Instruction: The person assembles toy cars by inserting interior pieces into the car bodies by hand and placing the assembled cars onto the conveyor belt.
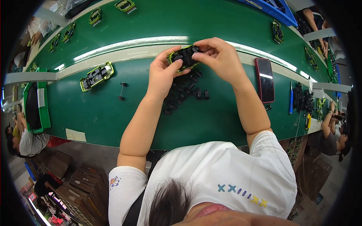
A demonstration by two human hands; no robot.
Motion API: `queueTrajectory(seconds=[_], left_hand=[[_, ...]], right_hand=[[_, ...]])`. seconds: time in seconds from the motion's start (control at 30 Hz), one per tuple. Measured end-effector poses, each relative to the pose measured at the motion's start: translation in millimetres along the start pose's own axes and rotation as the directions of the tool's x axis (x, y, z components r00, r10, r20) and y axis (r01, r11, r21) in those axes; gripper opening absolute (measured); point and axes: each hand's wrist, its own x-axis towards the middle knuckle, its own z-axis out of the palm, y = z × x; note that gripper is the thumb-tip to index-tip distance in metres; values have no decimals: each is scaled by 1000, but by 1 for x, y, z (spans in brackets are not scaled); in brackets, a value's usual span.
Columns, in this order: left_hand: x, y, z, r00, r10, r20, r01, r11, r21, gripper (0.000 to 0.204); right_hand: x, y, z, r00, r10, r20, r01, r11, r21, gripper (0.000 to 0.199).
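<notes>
Above the bench, in front of me, is a toy car body (pixel 185 57) with a lime-green shell and a black inside facing up. My left hand (pixel 161 73) grips its left end, thumb pressed on the black inside. Closed on its right end is my right hand (pixel 222 60), thumb and fingers pinching near the edge; whether they also hold a small part is hidden. Small black plastic parts (pixel 184 90) lie loosely piled just below the hands. A second toy car body (pixel 97 77) rests to the left, near an axle with two black wheels (pixel 122 91).
A red-edged phone (pixel 265 80) lies right of my forearm, beside a blue-handled tool (pixel 291 98) and more black parts (pixel 301 98). A green bin (pixel 46 103) stands at the left edge. Across the raised strip are several car bodies (pixel 95 17) and a blue crate (pixel 281 17). Other people work at both sides.
</notes>
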Motion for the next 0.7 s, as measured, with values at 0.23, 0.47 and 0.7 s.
queueTrajectory(seconds=[0.23,0.47,0.7], left_hand=[[-1,0,2,1000,-7,24,7,1000,-5,36],[0,-1,1,1000,-1,14,1,1000,-4,36],[0,4,-1,999,-28,22,29,999,-39,35]], right_hand=[[2,5,-3,994,84,66,-95,978,187,22],[2,6,-8,990,78,115,-101,973,209,20],[0,8,4,997,-57,-41,59,997,51,16]])
